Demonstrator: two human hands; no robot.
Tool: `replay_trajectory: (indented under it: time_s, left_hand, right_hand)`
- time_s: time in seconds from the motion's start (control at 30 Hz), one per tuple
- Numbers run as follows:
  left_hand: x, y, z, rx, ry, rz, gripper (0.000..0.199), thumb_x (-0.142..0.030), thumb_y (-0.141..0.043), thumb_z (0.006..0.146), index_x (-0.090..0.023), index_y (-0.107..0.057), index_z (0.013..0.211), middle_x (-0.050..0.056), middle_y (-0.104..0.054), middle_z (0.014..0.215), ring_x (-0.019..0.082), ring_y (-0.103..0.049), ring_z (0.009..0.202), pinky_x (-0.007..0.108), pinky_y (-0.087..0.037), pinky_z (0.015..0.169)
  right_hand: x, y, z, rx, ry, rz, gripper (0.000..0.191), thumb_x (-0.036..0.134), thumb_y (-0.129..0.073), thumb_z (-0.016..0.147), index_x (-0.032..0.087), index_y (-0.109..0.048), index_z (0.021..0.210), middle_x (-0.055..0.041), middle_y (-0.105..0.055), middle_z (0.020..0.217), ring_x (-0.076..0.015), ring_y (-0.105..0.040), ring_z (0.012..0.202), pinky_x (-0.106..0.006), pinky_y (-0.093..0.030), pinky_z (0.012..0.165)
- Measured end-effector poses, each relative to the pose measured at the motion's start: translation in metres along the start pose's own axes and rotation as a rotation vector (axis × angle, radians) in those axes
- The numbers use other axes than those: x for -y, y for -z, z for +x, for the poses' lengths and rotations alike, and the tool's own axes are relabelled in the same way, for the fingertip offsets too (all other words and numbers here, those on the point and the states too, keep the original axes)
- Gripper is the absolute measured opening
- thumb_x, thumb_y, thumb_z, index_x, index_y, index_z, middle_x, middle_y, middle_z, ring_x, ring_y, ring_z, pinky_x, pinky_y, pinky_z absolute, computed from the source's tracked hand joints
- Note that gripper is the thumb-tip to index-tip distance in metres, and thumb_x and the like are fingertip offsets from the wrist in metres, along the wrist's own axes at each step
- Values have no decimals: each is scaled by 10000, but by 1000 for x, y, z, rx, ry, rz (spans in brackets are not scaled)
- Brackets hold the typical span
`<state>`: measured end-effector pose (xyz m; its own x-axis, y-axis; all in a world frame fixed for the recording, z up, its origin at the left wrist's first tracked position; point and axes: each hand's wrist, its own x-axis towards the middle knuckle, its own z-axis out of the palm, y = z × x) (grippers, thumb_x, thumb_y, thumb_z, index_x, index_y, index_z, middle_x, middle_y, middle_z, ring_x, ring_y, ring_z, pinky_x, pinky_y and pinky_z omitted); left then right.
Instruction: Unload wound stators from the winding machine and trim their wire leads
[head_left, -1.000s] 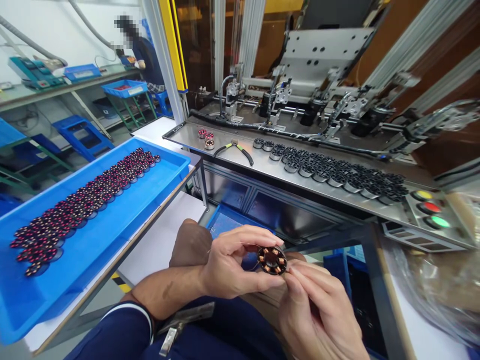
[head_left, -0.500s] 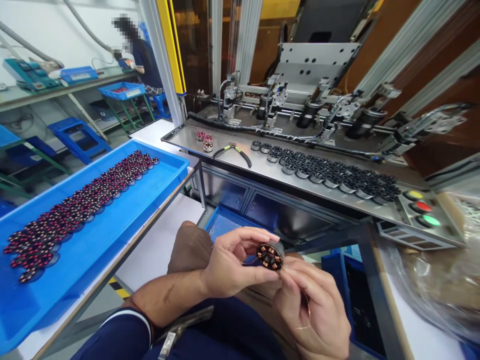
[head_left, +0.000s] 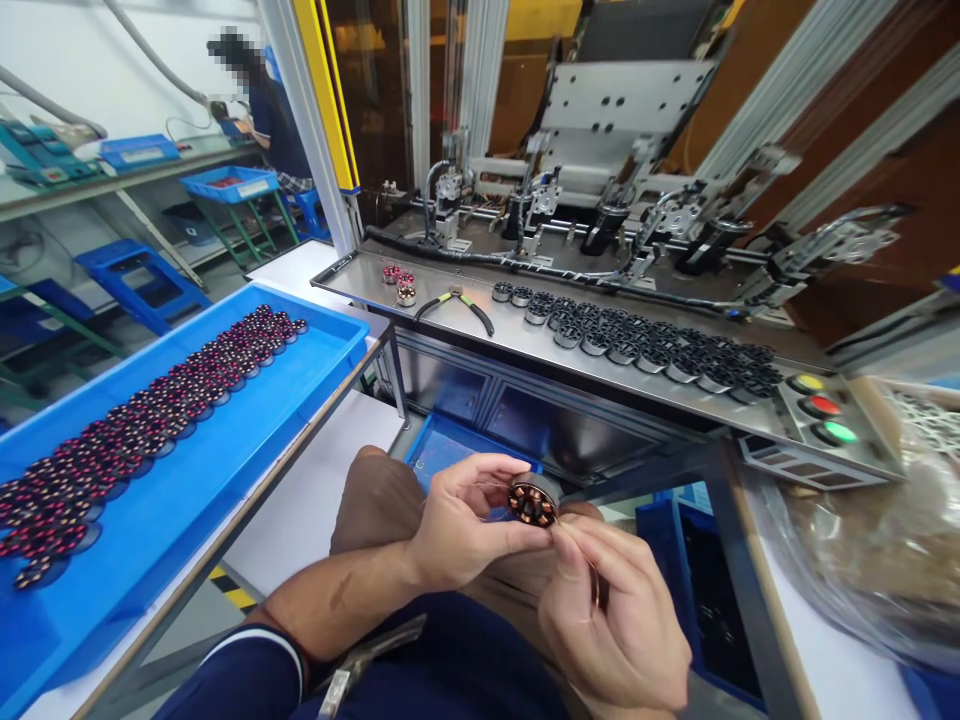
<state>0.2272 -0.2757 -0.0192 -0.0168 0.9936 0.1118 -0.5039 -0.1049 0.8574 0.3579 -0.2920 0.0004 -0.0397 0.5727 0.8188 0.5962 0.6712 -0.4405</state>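
Observation:
Between the thumb and fingers of my left hand (head_left: pixel 469 520) is a round motor stator (head_left: pixel 533 500), its copper-wound face tilted up toward me. My right hand (head_left: pixel 611 605) is closed at the stator's lower right edge, pinching a thin copper wire (head_left: pixel 597 588) that curves down past the fingers. Another fine wire runs off the stator's left side by my left fingers. On the metal ledge beyond, pliers (head_left: pixel 456 296) with black and green handles lie spread. A few wound stators (head_left: pixel 406 294) stand left of them, and many black unwound stators (head_left: pixel 622 335) are grouped to the right.
A blue tray (head_left: pixel 225 500) at left holds rows of wound stators. Behind the ledge stands a winding machine (head_left: pixel 611 110). A button box (head_left: pixel 821 405) and a plastic bag (head_left: pixel 847 560) are at right. A co-worker (head_left: pixel 274 120) sits at a far bench.
The view has shifted slightly, so the surroundings appear a little further left. Both hands keep hold of the stator and wire, with the stator tilted slightly differently.

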Motion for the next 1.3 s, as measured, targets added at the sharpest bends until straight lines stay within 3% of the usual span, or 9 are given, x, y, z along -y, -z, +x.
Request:
replay_trajectory:
  time_s: [0.07,0.13,0.33,0.47,0.6,0.73,0.9,1.1,1.3]
  left_hand:
    - [1,1,-1,52,-51,20,519,-295,-928,621,-167,-706,1072,50,-759,908,167,-737,821,274,-608,786]
    - [0,2,-1,94,-108,61,466,-296,-885,674,-167,-712,1087,52,-741,926,165,-727,827,279,-604,793]
    - [-19,4,0,172,-90,171,429,-212,-847,616,-150,-749,1030,57,-736,877,148,-692,740,242,-582,698]
    - [-34,5,-1,269,103,142,446,-213,-857,612,-145,-752,1040,58,-751,861,145,-682,733,248,-565,706]
    - [-43,5,0,348,348,55,432,-193,-889,575,-137,-758,982,28,-736,806,112,-651,690,224,-540,681]
    - [-44,5,2,394,504,-8,395,-145,-912,527,-133,-767,894,15,-742,803,90,-646,671,200,-530,659]
    - [-43,10,6,381,548,-63,511,-204,-970,484,-134,-772,950,36,-763,830,105,-673,670,219,-543,661]
    - [-52,7,11,346,645,-118,574,-205,-994,428,-145,-773,955,23,-771,829,107,-699,712,232,-562,741]
    - [-52,0,5,270,519,-95,547,-209,-979,484,-151,-755,980,41,-773,875,138,-719,787,280,-575,807]
  right_hand:
    - [2,0,-1,-26,-43,77,124,68,-625,931,188,-654,919,-32,-710,813,-158,-700,693,-263,-600,614]
    - [3,2,1,30,-39,143,139,63,-610,932,195,-653,922,-26,-702,800,-154,-687,668,-264,-589,586]
    - [-16,18,15,169,169,250,172,163,-673,949,221,-655,1109,-41,-699,862,-177,-687,719,-306,-607,596]
    - [-28,27,35,337,190,394,293,209,-756,903,238,-686,1186,-84,-666,989,-222,-672,882,-362,-615,665]
    - [-31,32,59,543,263,515,171,217,-732,926,232,-727,1097,-79,-667,1000,-203,-657,928,-351,-613,711]
    - [-29,30,71,683,316,530,134,221,-702,950,253,-742,1074,-57,-686,982,-175,-650,926,-323,-604,734]
    - [-25,29,69,612,331,502,154,153,-699,934,261,-756,1028,-43,-717,951,-168,-662,894,-303,-596,729]
    - [-24,43,55,413,422,242,181,102,-657,947,237,-748,866,-33,-719,858,-177,-674,851,-312,-605,727]
    - [-25,48,21,213,454,60,251,-29,-670,883,164,-749,1023,-55,-735,949,-197,-663,892,-363,-604,824]
